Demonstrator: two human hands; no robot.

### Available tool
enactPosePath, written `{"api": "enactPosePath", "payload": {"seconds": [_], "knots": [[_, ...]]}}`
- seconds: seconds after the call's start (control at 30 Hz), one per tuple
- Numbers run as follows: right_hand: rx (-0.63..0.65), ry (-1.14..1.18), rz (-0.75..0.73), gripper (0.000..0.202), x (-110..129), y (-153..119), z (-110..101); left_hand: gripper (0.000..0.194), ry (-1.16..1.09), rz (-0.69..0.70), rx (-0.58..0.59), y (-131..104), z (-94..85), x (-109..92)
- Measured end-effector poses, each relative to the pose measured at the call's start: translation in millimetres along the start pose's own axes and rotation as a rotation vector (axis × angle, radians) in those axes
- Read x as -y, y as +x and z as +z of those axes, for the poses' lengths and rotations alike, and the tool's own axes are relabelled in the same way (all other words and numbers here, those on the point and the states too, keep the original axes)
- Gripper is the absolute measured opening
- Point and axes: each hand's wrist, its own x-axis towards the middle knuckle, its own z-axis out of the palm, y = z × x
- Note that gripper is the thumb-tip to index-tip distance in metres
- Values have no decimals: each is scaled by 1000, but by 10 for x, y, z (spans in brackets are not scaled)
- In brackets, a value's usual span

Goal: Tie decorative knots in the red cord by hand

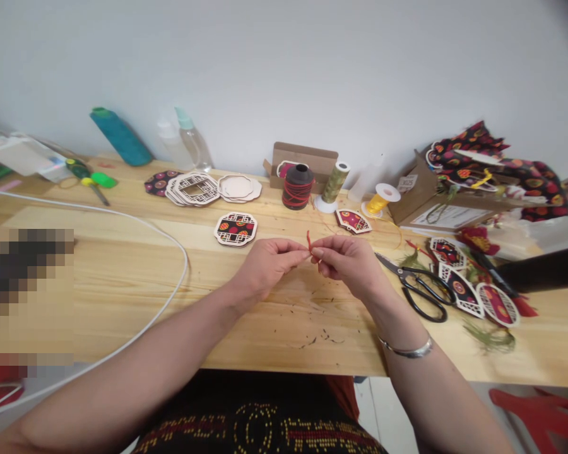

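A short piece of red cord point(308, 239) is pinched between the fingertips of both hands, its loose end sticking up. My left hand point(277, 260) comes in from the left with thumb and forefinger closed on the cord. My right hand point(343, 261), a silver bracelet on its wrist, closes its fingertips on the same cord. Just behind the left hand lies a patterned fretwork wooden piece point(235, 229). Beyond the right hand is a fan-shaped patterned piece point(353, 221). Black-handled scissors point(419, 287) lie to the right of the right hand.
Along the wall stand a spool of red cord point(297, 187), a green thread spool point(334, 186), a yellow spool point(381, 200) and a spray bottle point(192, 142). Stacked wooden frames point(196, 189) lie left of them. A cardboard box point(416, 195) holds patterned fabric. A white cable point(182, 252) crosses the left.
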Motion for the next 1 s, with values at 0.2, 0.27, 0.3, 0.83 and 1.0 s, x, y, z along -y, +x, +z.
{"api": "enactPosePath", "payload": {"seconds": [0.2, 0.27, 0.3, 0.83, 1.0], "knots": [[-38, -245, -134, 13, -9, 15, -57, 17, -39, -23, -45, 27, -9, 9], [-75, -360, -188, 12, -22, 24, -76, 17, -40, -24, -60, 28, -12, 6], [-97, -406, -213, 14, -27, 28, -84, 17, -44, -24, -66, 27, -13, 4], [-217, -1198, -894, 19, -236, -120, 96, 14, -151, -46, -82, 25, -3, -28], [-234, -1543, -1075, 19, -246, -148, 152, 11, -236, -137, -112, 23, 9, -48]]}}
